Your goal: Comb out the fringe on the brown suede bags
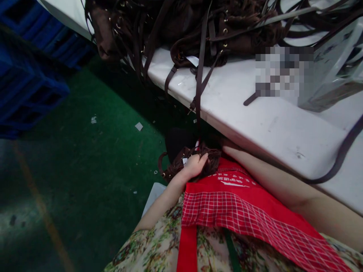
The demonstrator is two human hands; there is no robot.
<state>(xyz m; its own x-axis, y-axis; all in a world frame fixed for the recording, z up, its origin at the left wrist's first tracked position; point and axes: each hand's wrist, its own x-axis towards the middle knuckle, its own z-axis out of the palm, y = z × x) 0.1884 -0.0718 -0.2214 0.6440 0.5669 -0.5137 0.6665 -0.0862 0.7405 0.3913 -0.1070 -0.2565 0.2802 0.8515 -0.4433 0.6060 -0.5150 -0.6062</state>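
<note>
A dull green, smooth painted floor (107, 158) spreads from seven to eleven o'clock, crossed at eight by a faded orange stripe (42, 211) beside a pale sheen of reflected light, with small white scraps (138, 126) scattered near nine. Stacked blue plastic slatted pallets (31, 87) fill ten o'clock, while a long white smooth-topped table (255, 128) runs from eleven round to four, dark shadow below its edge

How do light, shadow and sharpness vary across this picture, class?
Head view: white table brightly lit, green floor by its edge darkly shadowed; head view: brown bag under left hand dim; head view: blue pallets soft-edged; head view: mosaic patch masks one tabletop area.
</note>
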